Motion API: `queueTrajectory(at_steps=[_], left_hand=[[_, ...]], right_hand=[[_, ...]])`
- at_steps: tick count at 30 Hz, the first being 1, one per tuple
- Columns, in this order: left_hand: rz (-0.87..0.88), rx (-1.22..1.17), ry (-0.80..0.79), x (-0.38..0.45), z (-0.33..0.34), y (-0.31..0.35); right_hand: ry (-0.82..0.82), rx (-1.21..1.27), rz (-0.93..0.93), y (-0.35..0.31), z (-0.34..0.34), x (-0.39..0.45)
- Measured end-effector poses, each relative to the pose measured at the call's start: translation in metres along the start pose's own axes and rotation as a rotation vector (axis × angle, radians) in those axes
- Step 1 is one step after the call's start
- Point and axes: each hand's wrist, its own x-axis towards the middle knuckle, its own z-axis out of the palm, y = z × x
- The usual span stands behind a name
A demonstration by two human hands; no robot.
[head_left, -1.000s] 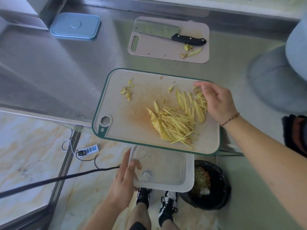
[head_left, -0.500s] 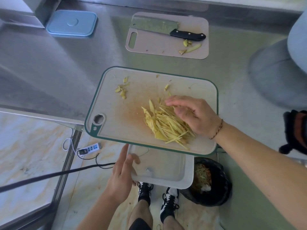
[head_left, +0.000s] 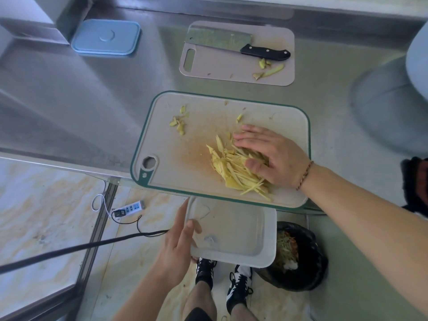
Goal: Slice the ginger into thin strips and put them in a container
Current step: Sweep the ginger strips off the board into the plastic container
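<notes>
1. The pale yellow ginger strips [head_left: 234, 169] lay on the green-rimmed cutting board [head_left: 185, 144], which overhung the steel surface [head_left: 92, 100].
2. The white rectangular plastic container [head_left: 234, 235] sat below its near edge.
3. The black-handled cleaver [head_left: 231, 44] lay on the beige board [head_left: 231, 70] behind.

no readable text, labels, brands or numbers on anything in view

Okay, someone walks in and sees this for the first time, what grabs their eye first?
Probably the heap of yellow ginger strips on the green-rimmed cutting board that overhangs the counter edge, with the right hand lying flat over them. Just below the board's near edge, the left hand holds a pale, empty container in the air. Farther back, a cleaver lies on a second board.
</notes>
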Motion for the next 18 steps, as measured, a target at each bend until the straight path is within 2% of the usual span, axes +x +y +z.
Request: queueTrajectory(at_steps=[18], left_hand=[[-0.029,0.027,0.016,-0.017,-0.006,-0.004]], right_hand=[[-0.01,0.009,0.011,0.016,-0.008,0.015]])
